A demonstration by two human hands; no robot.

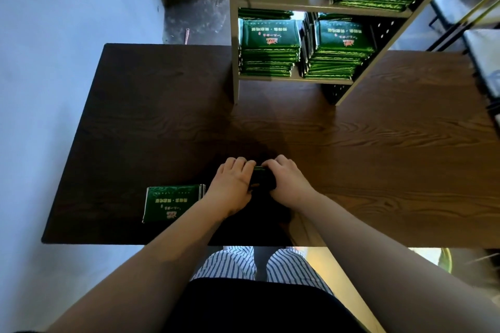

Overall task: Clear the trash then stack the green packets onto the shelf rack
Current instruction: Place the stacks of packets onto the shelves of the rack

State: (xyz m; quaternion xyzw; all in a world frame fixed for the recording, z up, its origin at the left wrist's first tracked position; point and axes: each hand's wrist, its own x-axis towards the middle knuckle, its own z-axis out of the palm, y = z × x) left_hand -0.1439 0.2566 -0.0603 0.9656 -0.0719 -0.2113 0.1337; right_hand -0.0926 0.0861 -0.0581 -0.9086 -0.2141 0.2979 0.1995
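Green packets (173,203), dark brown woodgrain table (378,149), blue-white striped trousers (292,267), pale shelf rack (297,3).

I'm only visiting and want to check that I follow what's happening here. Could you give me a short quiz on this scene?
1. True or false: the left hand and the right hand grip one green packet between them.
2. Where on the table does the small pile of packets lie? A: beside the left hand. B: beside the right hand. C: at the table's far right edge.
3. What fills the shelf rack?

Key: 1 true; 2 A; 3 stacks of green packets.
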